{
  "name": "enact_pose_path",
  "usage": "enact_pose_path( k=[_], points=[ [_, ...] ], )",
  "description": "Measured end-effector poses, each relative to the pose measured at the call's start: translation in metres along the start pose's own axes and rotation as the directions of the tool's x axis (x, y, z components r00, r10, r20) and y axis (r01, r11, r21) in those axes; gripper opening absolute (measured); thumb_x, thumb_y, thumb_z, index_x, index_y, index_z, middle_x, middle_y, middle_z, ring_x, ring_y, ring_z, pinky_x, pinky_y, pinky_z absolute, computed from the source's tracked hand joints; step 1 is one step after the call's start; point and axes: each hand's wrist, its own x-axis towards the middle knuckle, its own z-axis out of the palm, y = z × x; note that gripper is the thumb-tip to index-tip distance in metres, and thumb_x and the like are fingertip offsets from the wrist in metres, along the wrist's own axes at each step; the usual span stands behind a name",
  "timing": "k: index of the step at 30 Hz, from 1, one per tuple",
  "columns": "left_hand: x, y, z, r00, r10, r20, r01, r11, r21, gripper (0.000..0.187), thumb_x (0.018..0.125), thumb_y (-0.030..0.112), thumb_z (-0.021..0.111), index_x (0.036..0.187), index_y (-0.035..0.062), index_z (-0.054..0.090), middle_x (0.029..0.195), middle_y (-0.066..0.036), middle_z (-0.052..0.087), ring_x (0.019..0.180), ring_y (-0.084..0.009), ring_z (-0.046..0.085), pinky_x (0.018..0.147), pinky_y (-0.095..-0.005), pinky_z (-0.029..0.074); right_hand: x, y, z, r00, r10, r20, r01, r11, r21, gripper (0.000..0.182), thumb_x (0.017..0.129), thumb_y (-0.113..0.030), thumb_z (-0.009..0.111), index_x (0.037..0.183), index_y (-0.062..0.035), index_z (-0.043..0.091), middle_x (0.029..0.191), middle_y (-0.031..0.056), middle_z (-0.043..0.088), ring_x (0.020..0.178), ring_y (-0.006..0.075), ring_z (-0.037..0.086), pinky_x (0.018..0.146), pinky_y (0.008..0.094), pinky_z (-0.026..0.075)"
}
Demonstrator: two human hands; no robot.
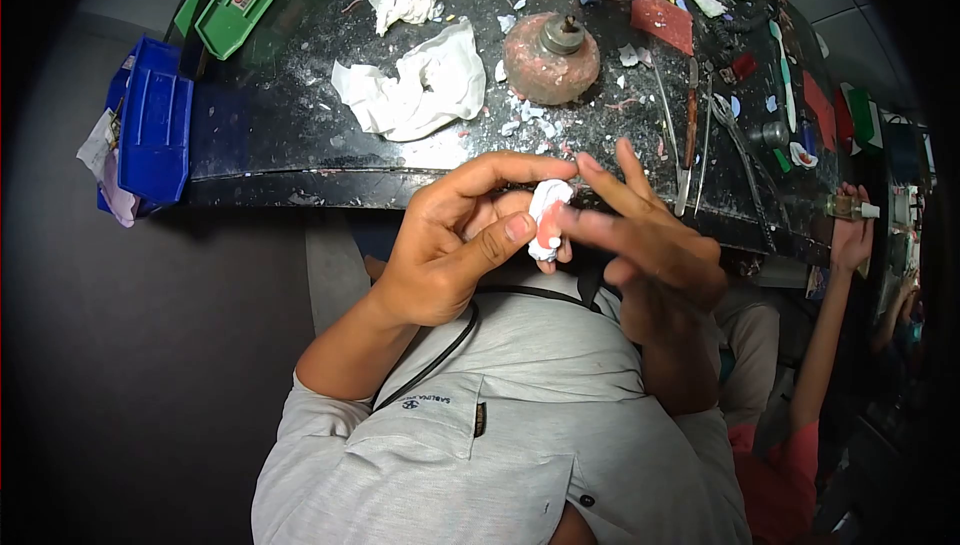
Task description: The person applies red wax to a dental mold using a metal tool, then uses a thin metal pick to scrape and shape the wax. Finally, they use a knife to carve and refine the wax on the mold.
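Between the thumb and fingers of my left hand (445, 245) is a small white plaster dental cast (546, 195) with a patch of pink wax (550, 223) on its side. I hold it in front of my body, just off the table's front edge. My right hand (660, 235) is close on the other side with its fingers spread. Its index finger, blurred by motion, reaches onto the pink wax. The cast's underside is hidden by my left fingers.
A glass spirit lamp (550, 60) stands on the black table (270, 135) among plaster crumbs. White cloth (430, 85) lies left, beyond it blue (155, 125) and green bins (250, 0). Right are a wax knife (691, 115), a pink sheet (663, 21) and a co-worker's hand (851, 230) with a small bottle.
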Motion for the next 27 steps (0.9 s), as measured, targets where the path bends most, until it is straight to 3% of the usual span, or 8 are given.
enact_pose_path(
  k=[1, 3, 4, 5, 7, 8, 12, 27],
  points=[
    [0.000, 0.000, 0.000, 1.000, 0.000, 0.000, 0.000, 1.000, 0.000, 0.046, 0.099, 0.012, 0.061, 0.135, -0.0141, 0.046, 0.111, -0.021, 0.063, 0.089, -0.0233, 0.068, 0.074, -0.0328, 0.058, -0.003, 0.001, -0.003, 1.000, 0.000, 0.000, 0.000, 1.000, 0.000, 0.027, 0.101, -0.021, 0.058, 0.109, 0.0030, 0.068, 0.105, 0.0282, 0.071, 0.102, 0.0310, 0.073, 0.107, 0.0616, 0.041],
    [0.000, 0.001, -0.001, 1.000, 0.016, -0.007, -0.016, 1.000, 0.020, 0.046, 0.099, 0.012, 0.061, 0.134, -0.0144, 0.047, 0.110, -0.020, 0.064, 0.090, -0.0231, 0.068, 0.075, -0.0326, 0.058, -0.009, 0.003, -0.006, 0.990, 0.106, -0.087, -0.071, 0.938, 0.338, 0.043, 0.102, -0.037, 0.053, 0.110, 0.0029, 0.065, 0.086, 0.0249, 0.073, 0.109, 0.0403, 0.068, 0.107, 0.0707, 0.035],
    [0.000, 0.001, -0.001, 1.000, 0.016, -0.009, -0.016, 1.000, 0.020, 0.046, 0.099, 0.012, 0.061, 0.134, -0.0144, 0.047, 0.110, -0.020, 0.064, 0.090, -0.0231, 0.068, 0.075, -0.0326, 0.058, -0.009, -0.004, -0.001, 0.953, 0.212, -0.217, -0.106, 0.904, 0.415, 0.033, 0.100, -0.030, 0.059, 0.110, -0.0004, 0.070, 0.104, 0.0250, 0.072, 0.099, 0.0306, 0.073, 0.107, 0.0643, 0.039],
    [0.000, 0.000, -0.001, 0.999, 0.032, -0.014, -0.031, 0.998, 0.052, 0.045, 0.099, 0.011, 0.060, 0.134, -0.0145, 0.047, 0.111, -0.021, 0.064, 0.091, -0.0234, 0.068, 0.076, -0.0328, 0.058, -0.007, -0.002, 0.002, 0.953, 0.210, -0.216, -0.105, 0.904, 0.414, 0.033, 0.100, -0.030, 0.059, 0.110, -0.0004, 0.070, 0.104, 0.0250, 0.072, 0.099, 0.0306, 0.073, 0.107, 0.0643, 0.039],
    [0.001, 0.001, -0.001, 0.999, 0.049, -0.014, -0.048, 0.995, 0.083, 0.045, 0.099, 0.011, 0.060, 0.134, -0.0146, 0.047, 0.111, -0.021, 0.064, 0.092, -0.0236, 0.068, 0.077, -0.0330, 0.058, -0.002, 0.008, 0.004, 0.956, 0.006, -0.293, 0.036, 0.990, 0.139, 0.034, 0.100, -0.031, 0.061, 0.109, 0.0007, 0.070, 0.103, 0.0232, 0.072, 0.096, 0.0290, 0.073, 0.107, 0.0616, 0.041],
    [0.002, 0.001, 0.000, 0.999, 0.051, -0.002, -0.050, 0.996, 0.075, 0.044, 0.100, 0.011, 0.059, 0.134, -0.0149, 0.047, 0.112, -0.021, 0.064, 0.094, -0.0238, 0.068, 0.078, -0.0334, 0.058, -0.003, 0.008, 0.003, 0.965, -0.022, -0.260, 0.054, 0.992, 0.117, 0.029, 0.098, -0.023, 0.064, 0.109, 0.0028, 0.068, 0.102, 0.0218, 0.072, 0.098, 0.0298, 0.072, 0.104, 0.0568, 0.047],
    [0.001, 0.002, 0.000, 0.995, 0.094, 0.035, -0.097, 0.991, 0.087, 0.044, 0.101, 0.011, 0.058, 0.134, -0.0161, 0.047, 0.114, -0.022, 0.064, 0.098, -0.0243, 0.068, 0.083, -0.0347, 0.058, -0.004, -0.003, 0.009, 0.973, 0.042, -0.227, -0.006, 0.988, 0.156, 0.017, 0.094, -0.007, 0.067, 0.106, 0.0058, 0.066, 0.099, 0.0221, 0.072, 0.102, 0.0336, 0.072, 0.097, 0.0499, 0.055],
    [0.001, 0.002, 0.000, 1.000, 0.029, 0.012, -0.029, 0.999, -0.018, 0.045, 0.101, 0.012, 0.057, 0.134, -0.0169, 0.045, 0.111, -0.025, 0.065, 0.093, -0.0264, 0.070, 0.081, -0.0376, 0.060, -0.006, -0.002, 0.011, 0.979, 0.040, -0.200, -0.022, 0.996, 0.092, 0.011, 0.094, 0.000, 0.063, 0.102, 0.0064, 0.067, 0.099, 0.0210, 0.072, 0.099, 0.0322, 0.072, 0.095, 0.0468, 0.058]
  ],
)
